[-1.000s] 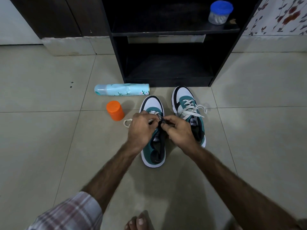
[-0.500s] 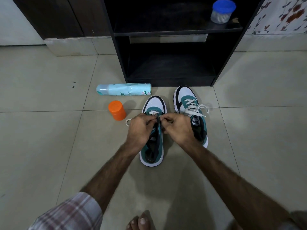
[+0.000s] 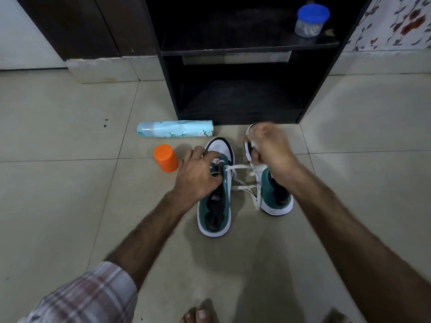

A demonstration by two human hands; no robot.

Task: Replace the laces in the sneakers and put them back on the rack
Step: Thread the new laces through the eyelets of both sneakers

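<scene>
Two teal, white and black sneakers stand side by side on the tiled floor before a black rack (image 3: 235, 52). My left hand (image 3: 198, 176) presses on the lace area of the left sneaker (image 3: 215, 206), its fingers closed on the shoe's upper. My right hand (image 3: 268, 148), blurred, is raised over the right sneaker (image 3: 277, 194) with its fingers closed on a white lace (image 3: 238, 168). That lace stretches taut from the left sneaker's front eyelets across to my right hand. More white lace hangs between the shoes.
A pale blue spray can (image 3: 175, 128) lies on the floor left of the rack. An orange cap (image 3: 165, 158) stands next to my left hand. A blue-lidded jar (image 3: 311, 19) sits on the rack's upper shelf. My toes (image 3: 200, 314) show at the bottom.
My right hand has swung away to the right and up, drawing the white lace out across the gap. My left hand stayed on the left sneaker.
</scene>
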